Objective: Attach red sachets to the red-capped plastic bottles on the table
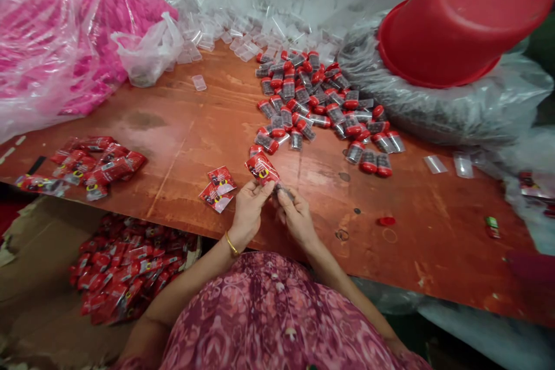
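Observation:
My left hand (248, 211) pinches a red printed plastic packet (262, 169) with a yellow ring design, held just above the table's front part. Close against it, my right hand (297, 215) is closed on a small clear container with dark contents (285, 191), at the packet's lower end. Fingers partly hide where the two meet, so whether the container is inside the packet I cannot tell. Left of my hands lie flat red packets (221, 179), overlapping. Beyond them, a heap of small clear containers with red caps and dark contents (301, 92) spreads over the table.
The orange-brown table (173, 144) carries filled red packets (110, 165) at left and clear empty cases (251, 40) along the wall. A pink-filled bag (65, 29) stands back left. A red bucket (459, 23) rests upside down on a bag. Below sits a carton (39, 277) of red packets.

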Available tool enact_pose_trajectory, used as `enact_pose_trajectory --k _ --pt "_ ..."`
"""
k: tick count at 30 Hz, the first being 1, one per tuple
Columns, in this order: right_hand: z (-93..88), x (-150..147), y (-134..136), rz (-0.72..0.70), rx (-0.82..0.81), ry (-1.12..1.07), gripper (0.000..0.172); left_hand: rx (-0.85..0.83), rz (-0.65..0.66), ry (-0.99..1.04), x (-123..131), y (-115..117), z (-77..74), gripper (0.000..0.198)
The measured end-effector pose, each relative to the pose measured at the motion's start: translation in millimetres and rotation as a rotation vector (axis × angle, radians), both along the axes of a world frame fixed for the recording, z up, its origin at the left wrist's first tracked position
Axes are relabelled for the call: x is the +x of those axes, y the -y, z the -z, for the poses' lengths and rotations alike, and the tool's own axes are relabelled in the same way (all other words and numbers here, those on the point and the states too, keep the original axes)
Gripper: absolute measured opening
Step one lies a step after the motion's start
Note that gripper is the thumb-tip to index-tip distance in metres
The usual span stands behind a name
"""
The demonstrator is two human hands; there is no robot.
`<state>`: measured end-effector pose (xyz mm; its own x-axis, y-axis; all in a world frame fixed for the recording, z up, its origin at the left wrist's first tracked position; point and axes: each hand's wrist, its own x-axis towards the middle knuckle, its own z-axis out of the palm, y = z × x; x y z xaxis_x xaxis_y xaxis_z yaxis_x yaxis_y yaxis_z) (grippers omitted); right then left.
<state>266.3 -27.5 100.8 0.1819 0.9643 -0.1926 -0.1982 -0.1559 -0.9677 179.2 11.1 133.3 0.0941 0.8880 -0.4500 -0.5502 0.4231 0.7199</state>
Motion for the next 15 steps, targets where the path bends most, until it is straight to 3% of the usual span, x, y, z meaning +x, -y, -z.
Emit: enact_pose_trajectory --k 7,12,15 --pt "-3.5 -9 -5 0.056 0.007 -0.055 0.037 0.103 0.076 -0.012 -8 -5 5.1 0.036" --pt "-14.3 -7 -8 -0.152 -0.078 -0.301 0.041 0.149 0.219 -0.059 -16 -10 5.7 0.038" --pt "-15.7 -6 -8 -0.199 -0.120 -0.416 0.041 0.154 0.316 -0.135 -18 -4 5.2 0.041"
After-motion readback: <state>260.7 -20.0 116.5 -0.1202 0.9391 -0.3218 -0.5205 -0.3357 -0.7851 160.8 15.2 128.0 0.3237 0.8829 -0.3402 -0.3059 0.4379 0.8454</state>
